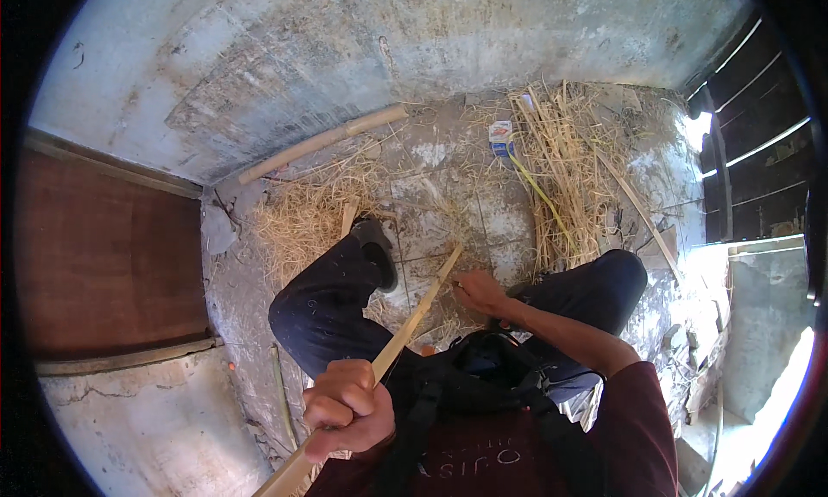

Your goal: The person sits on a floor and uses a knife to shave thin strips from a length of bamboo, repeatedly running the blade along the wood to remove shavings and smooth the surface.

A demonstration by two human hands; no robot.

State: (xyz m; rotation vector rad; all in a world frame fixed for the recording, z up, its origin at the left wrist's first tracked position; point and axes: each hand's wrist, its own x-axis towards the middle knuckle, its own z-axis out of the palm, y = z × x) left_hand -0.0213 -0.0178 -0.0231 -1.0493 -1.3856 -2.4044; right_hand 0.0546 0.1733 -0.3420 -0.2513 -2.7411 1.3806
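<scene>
A long pale strip, apparently split bamboo [417, 314], slants from the lower left up to the middle, between my bent legs. My left hand [349, 408] is wrapped round its near part, with the strip running out on both sides of the fist. Close to the strip's far end, on its right, my right hand [480, 292] is closed with the fingers curled. Whatever the right fingers hold, if anything, is hidden, and I cannot tell whether they touch the strip.
Curly shavings [302, 217] lie piled at the far left, before a thick bamboo pole [323, 141] along the wall. A bundle of thin strips [565, 178] lies at the far right beside a small blue and white box [501, 138]. A brown wooden panel [112, 251] stands left.
</scene>
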